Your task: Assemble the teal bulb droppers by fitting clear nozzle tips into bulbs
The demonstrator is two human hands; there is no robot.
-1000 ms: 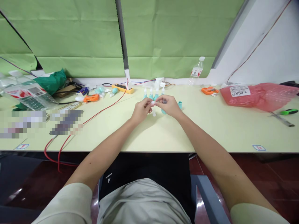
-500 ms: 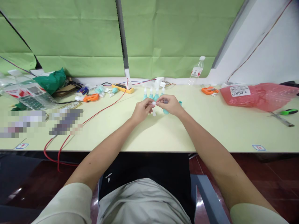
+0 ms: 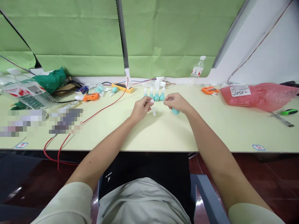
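White piece in left hand, bulbous bottles

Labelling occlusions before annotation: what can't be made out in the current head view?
All in the head view:
White piece: tiny, partly covered by the left hand; exact shape unclear.
Teal bottle: upper part hidden by the right hand.
Leftmost bottle in the teal row: base hidden behind the left hand.
Dark patch: masked by pixelation.
Black object: cut off by the right edge.
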